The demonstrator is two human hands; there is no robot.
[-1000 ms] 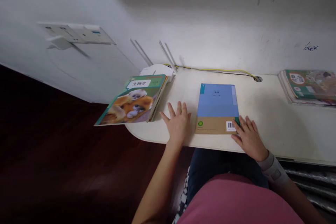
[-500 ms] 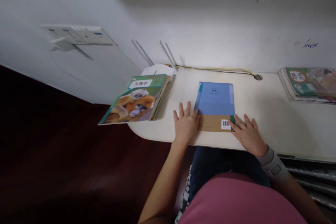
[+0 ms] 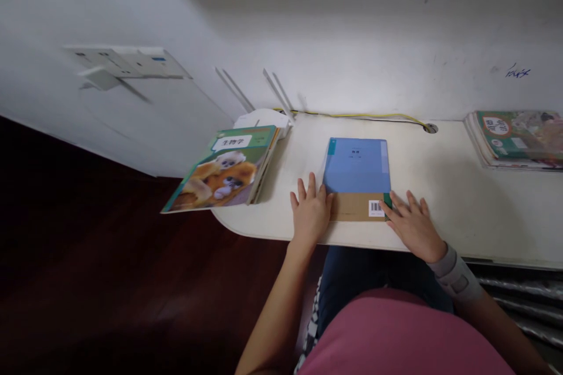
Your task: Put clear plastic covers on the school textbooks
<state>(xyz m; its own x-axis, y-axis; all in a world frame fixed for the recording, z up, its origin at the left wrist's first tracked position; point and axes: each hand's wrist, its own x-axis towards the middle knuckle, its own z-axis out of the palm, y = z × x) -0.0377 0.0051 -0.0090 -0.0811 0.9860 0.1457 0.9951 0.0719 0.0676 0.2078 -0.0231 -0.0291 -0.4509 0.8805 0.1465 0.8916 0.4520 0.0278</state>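
Observation:
A textbook with a blue and brown cover lies flat on the white desk, its barcode near the lower right corner. Fingers spread, my left hand rests at the book's lower left edge, with the thumb side touching it. At the lower right corner lies my right hand, also spread, its thumb by the barcode. Neither hand is gripping the book. A grey band wraps my right wrist.
Left of the book, a stack of textbooks overhangs the desk's rounded end. Behind it is a white router with upright antennas. More stacked books lie far right. A yellow cable runs along the wall to a desk hole.
The view has shifted slightly, so everything appears moved a little. Both hands stay at the book's lower edges, and the book itself shows no clear movement on the desk.

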